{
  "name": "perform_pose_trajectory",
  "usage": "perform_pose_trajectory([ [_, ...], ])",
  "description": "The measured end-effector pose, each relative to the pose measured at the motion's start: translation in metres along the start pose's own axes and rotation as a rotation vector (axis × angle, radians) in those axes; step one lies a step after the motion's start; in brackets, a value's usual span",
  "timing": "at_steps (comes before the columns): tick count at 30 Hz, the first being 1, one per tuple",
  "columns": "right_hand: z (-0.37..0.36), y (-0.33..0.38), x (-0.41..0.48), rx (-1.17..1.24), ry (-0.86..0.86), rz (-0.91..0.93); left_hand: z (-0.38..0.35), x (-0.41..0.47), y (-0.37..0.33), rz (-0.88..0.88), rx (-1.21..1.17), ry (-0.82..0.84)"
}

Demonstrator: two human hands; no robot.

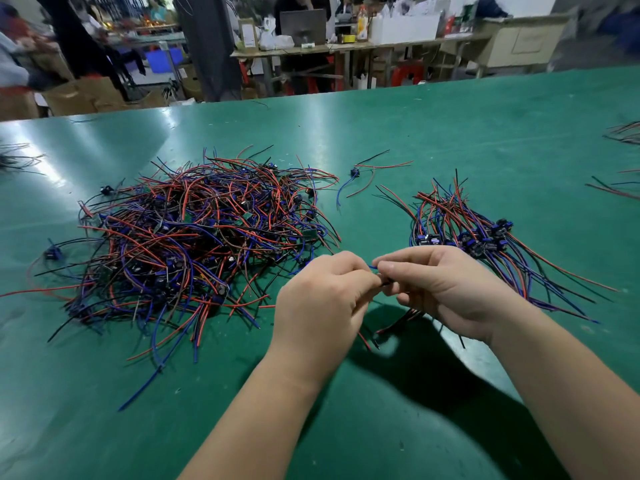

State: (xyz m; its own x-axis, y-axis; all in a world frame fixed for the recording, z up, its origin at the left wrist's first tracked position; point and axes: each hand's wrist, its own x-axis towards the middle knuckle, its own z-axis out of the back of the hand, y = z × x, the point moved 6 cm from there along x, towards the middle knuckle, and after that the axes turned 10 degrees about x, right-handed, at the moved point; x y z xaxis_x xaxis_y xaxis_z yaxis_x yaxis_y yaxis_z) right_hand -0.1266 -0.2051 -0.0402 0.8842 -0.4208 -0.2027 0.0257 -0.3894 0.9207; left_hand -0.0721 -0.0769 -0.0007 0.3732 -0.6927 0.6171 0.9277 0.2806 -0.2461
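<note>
While left hand (322, 299) and right hand (440, 289) pinch wire (373, 267) | tangled pile (194, 244) near

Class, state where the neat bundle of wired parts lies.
Head view: the neat bundle lies right of centre on the green table, just beyond the right hand, with the tangled pile to its left.

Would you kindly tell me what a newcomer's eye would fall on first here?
First, the big tangled heap of red, blue and black wires on the left of the green table. To its right lies a tidier bundle. Nearest the camera, the left hand and right hand pinch a small wire piece between them.
</note>
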Motion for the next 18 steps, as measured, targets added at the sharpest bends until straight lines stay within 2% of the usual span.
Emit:
perform_pose_trajectory([
  [5,0.005,0.004,0.000,-0.141,-0.109,0.062,0.000,0.000,-0.007,-0.055,0.160,0.007],
  [8,0.006,0.001,-0.001,-0.074,-0.161,0.030,0.002,0.000,-0.010,-0.092,0.156,-0.024],
  [11,0.003,-0.005,0.001,0.046,-0.143,-0.057,0.001,0.000,-0.014,-0.139,0.225,-0.039],
  [13,0.001,-0.006,0.001,0.040,-0.119,-0.073,-0.002,0.000,-0.016,-0.164,0.270,-0.042],
  [18,0.003,0.006,-0.003,0.000,-0.127,0.059,-0.004,-0.002,-0.017,-0.144,0.254,-0.044],
])
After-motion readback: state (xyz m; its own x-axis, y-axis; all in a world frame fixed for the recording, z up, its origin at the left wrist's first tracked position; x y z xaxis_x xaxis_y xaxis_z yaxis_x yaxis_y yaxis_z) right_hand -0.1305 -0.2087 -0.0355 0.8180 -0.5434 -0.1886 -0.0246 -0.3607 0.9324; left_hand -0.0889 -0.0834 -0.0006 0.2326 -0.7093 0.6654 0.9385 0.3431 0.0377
